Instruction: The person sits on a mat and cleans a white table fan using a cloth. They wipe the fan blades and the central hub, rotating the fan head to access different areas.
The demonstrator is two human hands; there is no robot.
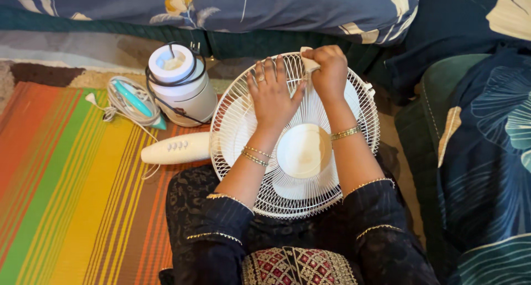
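A white table fan lies face up on my lap, its round wire grille [238, 124] towards me and a cream hub disc [304, 150] in the middle. My left hand [272, 92] rests flat on the upper grille with fingers spread. My right hand [327, 69] is closed around a small pale cloth [307, 62] pressed against the grille's top rim. The fan's white neck with buttons [177, 148] sticks out to the left over the mat.
A white cylindrical appliance [182, 86] wrapped in a black cord stands left of the fan. Beside it lies a coiled white cable with a teal-handled item [131, 99]. A striped mat [72, 180] covers the floor. Blue floral cushions [481, 152] line the back and right.
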